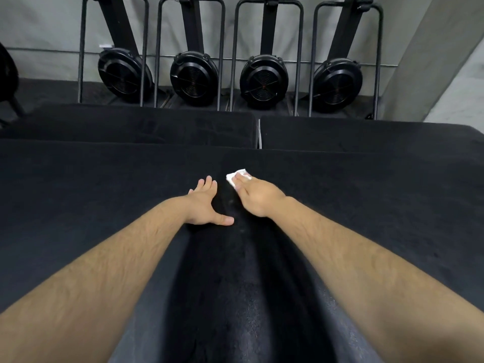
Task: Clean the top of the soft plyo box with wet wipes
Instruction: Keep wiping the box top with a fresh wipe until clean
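Note:
The black soft plyo box [91, 195] fills the lower part of the view, its top spreading under both my arms. A white wet wipe [235, 176] lies on the box top near its far edge. My right hand [258, 199] presses the wipe flat with straight fingers, covering most of it. My left hand [207, 204] rests palm down on the box just left of it, fingers spread and thumb out. A darker, wet-looking streak runs between my arms toward me.
Two more black plyo boxes [146, 124] [366, 134] stand behind, with a narrow gap between them. Beyond, several black rowing machines [193, 77] are stored upright against a grey wall. A pillar [445, 61] rises at the right.

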The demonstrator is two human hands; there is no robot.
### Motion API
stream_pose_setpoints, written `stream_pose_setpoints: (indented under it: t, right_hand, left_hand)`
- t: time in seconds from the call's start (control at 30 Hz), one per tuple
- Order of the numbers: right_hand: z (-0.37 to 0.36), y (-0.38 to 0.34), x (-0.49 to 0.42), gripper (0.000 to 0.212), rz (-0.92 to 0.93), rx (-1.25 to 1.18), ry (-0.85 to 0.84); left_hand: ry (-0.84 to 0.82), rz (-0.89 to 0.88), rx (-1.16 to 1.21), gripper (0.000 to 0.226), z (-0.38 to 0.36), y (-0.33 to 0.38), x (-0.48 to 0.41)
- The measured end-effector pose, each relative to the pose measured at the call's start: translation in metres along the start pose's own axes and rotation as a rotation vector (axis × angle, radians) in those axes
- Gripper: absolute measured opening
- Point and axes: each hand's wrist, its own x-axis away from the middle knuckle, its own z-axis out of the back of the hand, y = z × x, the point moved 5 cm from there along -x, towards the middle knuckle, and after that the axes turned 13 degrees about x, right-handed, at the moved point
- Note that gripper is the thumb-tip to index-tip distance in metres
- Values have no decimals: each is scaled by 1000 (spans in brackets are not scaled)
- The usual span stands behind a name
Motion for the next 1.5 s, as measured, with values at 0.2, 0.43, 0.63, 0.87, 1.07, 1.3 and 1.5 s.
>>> stream_pose_setpoints:
  t: [0.2,0.43,0.63,0.87,1.07,1.3,1.5]
  right_hand:
    - [4,15,-30,48,-151,34,-11]
    - [-20,-38,31,45,5,-83,158]
    - [-25,-58,67,45,-35,-106,101]
    - [-19,-59,48,48,-4,16,6]
    - [-12,-74,33,51,13,96,-30]
    - [-22,-95,106,55,47,42,-61]
    - [-21,-97,76,55,-24,57,-52]
  left_hand:
    - [-14,22,-36,119,2,2,-3]
    - [-43,52,-181,116,4,6,-4]
    - [-24,68,-215,114,10,17,15]
    - [-79,5,-115,119,-16,-11,51]
    - [-94,9,-102,125,-13,-12,46]
    - [-119,-19,-152,124,-9,-19,42]
    - [-102,-7,-147,116,-12,-17,42]
